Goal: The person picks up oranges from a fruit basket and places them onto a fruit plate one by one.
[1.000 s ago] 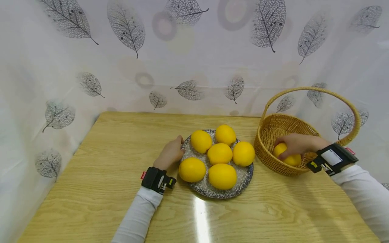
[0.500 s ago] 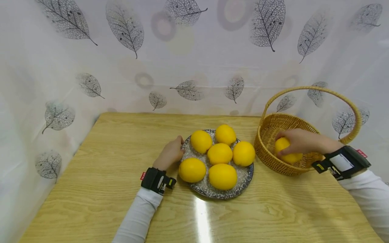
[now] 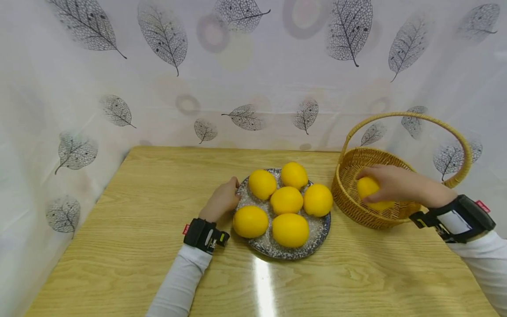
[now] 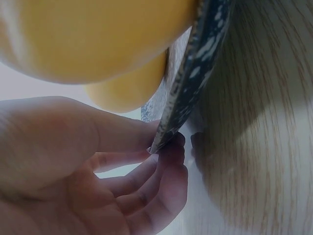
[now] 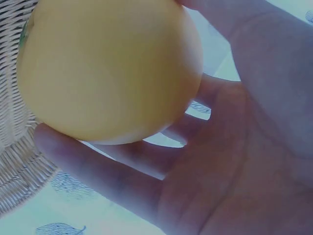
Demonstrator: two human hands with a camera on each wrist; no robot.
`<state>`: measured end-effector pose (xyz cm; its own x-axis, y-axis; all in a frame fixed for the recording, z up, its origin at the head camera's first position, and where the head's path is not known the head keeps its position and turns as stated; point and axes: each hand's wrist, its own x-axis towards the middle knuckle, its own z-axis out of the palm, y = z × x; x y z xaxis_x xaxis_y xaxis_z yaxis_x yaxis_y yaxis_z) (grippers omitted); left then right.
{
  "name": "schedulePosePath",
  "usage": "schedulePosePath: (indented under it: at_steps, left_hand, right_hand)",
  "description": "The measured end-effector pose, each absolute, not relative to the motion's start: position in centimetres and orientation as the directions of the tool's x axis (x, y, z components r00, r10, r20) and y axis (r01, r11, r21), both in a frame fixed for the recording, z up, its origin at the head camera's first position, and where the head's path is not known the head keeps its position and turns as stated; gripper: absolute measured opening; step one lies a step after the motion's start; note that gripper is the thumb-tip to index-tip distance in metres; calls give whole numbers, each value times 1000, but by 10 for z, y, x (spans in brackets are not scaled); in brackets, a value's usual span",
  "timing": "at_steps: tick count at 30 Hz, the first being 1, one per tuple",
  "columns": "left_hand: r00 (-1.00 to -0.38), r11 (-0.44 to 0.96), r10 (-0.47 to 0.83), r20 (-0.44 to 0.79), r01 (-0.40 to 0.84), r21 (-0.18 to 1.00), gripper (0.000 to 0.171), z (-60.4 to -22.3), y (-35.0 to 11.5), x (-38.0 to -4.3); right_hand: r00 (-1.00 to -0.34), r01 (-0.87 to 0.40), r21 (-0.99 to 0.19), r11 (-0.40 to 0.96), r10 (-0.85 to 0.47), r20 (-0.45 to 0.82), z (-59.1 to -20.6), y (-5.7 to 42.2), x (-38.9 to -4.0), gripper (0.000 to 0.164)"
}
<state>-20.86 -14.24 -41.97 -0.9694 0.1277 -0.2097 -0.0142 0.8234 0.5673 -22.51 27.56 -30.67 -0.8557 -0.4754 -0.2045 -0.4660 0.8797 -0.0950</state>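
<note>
My left hand (image 3: pixel 220 202) pinches the left rim of a speckled grey plate (image 3: pixel 265 249). In the left wrist view, the thumb lies on the plate's (image 4: pixel 188 73) upper face and the fingers curl beneath its rim. Several yellow lemons rest on the plate, one lemon (image 3: pixel 290 230) near its front. To the right, my right hand (image 3: pixel 392 182) reaches into a wicker basket (image 3: pixel 358 219) and grips another lemon (image 3: pixel 368 188). The right wrist view shows fingers and thumb around this lemon (image 5: pixel 110 68), with a green spot at its end, close to the woven wall.
The basket's tall arched handle (image 3: pixel 412 115) rises over my right hand. Plate and basket stand nearly side by side on the wooden table (image 3: pixel 150 211). A leaf-patterned curtain (image 3: pixel 253 79) hangs behind and at the left. Bare wood lies left of my left hand.
My right wrist and forearm have shifted rightward and turned, the fingers staying on the lemon inside the basket. My left hand and the plate have kept still.
</note>
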Motion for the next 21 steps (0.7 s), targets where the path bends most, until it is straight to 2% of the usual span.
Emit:
schedulePosePath:
  at_steps: [14,21]
  left_hand:
    - [-969,812,124,-212,-24,584,30,-422,-144,-209]
    - [-970,813,125,-209,-20,582,30,-424,-145,-210]
  right_hand:
    - [-867,-483,-62,874,-487,-108,-294,251,-201,60]
    - [-868,-483,-53,874,-486,-100,-290,238,-186,59]
